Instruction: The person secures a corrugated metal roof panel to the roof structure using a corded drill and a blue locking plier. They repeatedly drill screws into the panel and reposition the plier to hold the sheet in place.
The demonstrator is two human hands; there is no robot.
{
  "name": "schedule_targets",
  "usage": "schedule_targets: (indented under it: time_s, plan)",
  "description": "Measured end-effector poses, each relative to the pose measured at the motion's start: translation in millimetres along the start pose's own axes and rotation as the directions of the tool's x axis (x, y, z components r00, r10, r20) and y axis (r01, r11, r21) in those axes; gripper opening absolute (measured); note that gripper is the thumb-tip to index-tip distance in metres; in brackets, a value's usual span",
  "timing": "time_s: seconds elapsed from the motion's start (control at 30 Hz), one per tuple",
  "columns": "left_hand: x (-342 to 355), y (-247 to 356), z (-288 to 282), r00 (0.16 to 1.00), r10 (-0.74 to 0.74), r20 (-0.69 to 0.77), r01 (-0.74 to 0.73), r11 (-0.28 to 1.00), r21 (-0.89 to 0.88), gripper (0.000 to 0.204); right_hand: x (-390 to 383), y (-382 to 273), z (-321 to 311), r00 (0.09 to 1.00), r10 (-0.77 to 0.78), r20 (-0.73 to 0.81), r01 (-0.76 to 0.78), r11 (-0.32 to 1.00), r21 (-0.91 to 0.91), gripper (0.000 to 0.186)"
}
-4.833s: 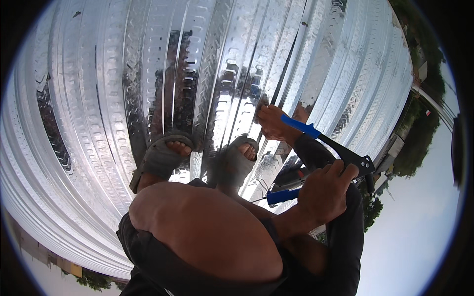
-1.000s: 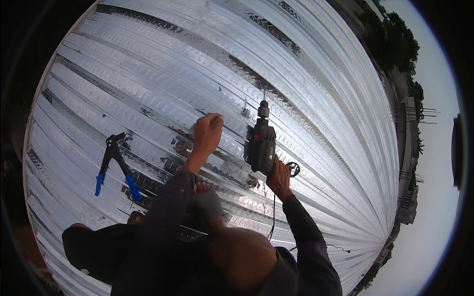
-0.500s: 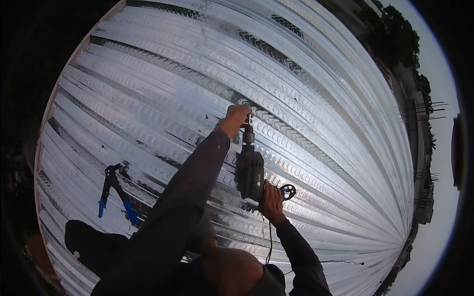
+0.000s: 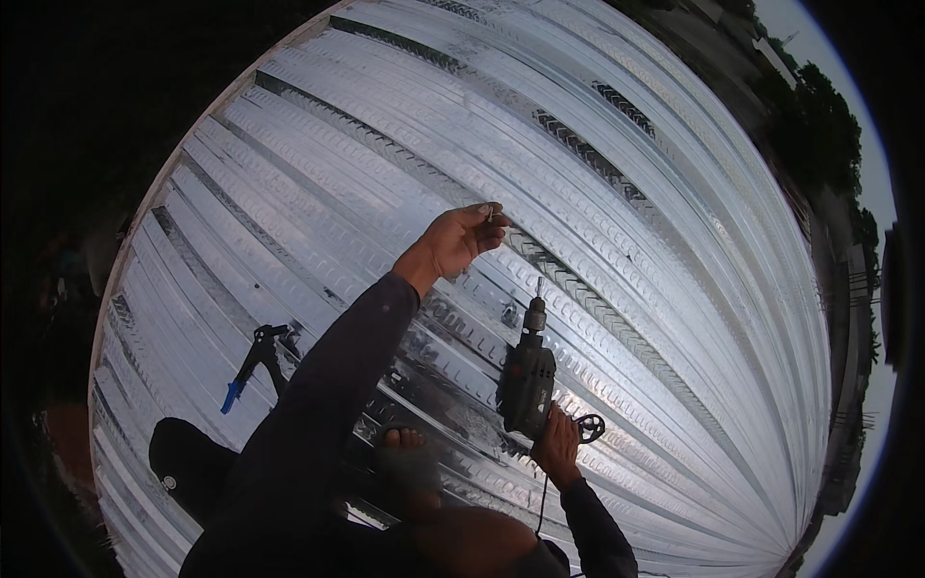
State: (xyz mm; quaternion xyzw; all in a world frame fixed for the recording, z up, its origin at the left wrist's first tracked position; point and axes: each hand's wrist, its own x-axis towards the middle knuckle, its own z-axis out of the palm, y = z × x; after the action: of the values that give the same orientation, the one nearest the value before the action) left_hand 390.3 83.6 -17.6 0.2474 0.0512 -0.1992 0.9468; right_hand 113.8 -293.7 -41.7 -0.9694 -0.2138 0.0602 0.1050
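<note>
Drill (image 4: 529, 390) rests in the person's right hand (image 4: 559, 445), whose fingers are closed around its rear end, so from where I stand that hand is plainly the nearer one. Its long axis runs from those fingers almost straight ahead, away from the wearer, and ends in one slim bit (image 4: 540, 286). The left hand (image 4: 458, 241) reaches farther out; its thumb and forefinger are pinched narrow and seem to hold one small piece (image 4: 490, 215), too tiny for me to name. The bit's tip lies to the right of those left fingertips and a little back toward the wearer, near but apart. Whether it touches the surface beneath, I can't tell.

Just right of the right fingers hangs one black loop (image 4: 591, 428), and one thin cord (image 4: 542, 506) trails back from them. Behind the left fingers, toward the wearer, one foot (image 4: 405, 438) shows, toes forward. Farther off, well to the left of the left fingers and back from them, one hand tool (image 4: 252, 364) lies beyond the left sleeve (image 4: 332, 376); I count a single blue grip (image 4: 231, 396) on it, the rest being covered. Ribbed metal sheeting (image 4: 366, 183) spreads under everything, its ribs too many to count. Trees (image 4: 814, 125) stand far off, out past the fingers to the right.
</note>
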Motion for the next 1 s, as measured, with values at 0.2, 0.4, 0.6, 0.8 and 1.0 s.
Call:
schedule_targets:
  time_s: [0.2, 0.4, 0.6, 0.8, 1.0]
  plan:
    - [-99.5, 15.3, -4.5, 0.990, 0.040, -0.137, -0.044, 0.999, -0.026, 0.019, -8.7, 7.3, 18.1, 0.999, 0.036, 0.025, -0.036, 0.999, 0.020, 0.078]
    - [-241.5, -49.6, -44.8, 0.676, 0.097, -0.730, -0.305, 0.939, -0.158, 0.015, -5.5, 14.0, 18.4, 0.998, -0.037, -0.047, 0.038, 0.999, 0.035, 0.069]
    - [-336.5, -154.3, -33.8, 0.346, -0.128, -0.930, -0.293, 0.926, -0.236, 0.016, -3.7, 13.7, 15.4, 0.996, -0.061, -0.069, 0.060, 0.998, -0.013, 0.070]
    - [-350.2, -174.0, -21.1, 0.435, -0.237, -0.869, -0.214, 0.910, -0.355, 0.018, 0.8, 19.8, -3.0, 0.972, -0.207, -0.113, 0.184, 0.966, -0.182, 0.065]
    - [-347.9, -196.7, -27.5, 0.468, -0.158, -0.870, -0.215, 0.934, -0.285, 0.020, 6.9, 0.7, -26.9, 0.925, -0.354, -0.138, 0.285, 0.887, -0.362, 0.052]
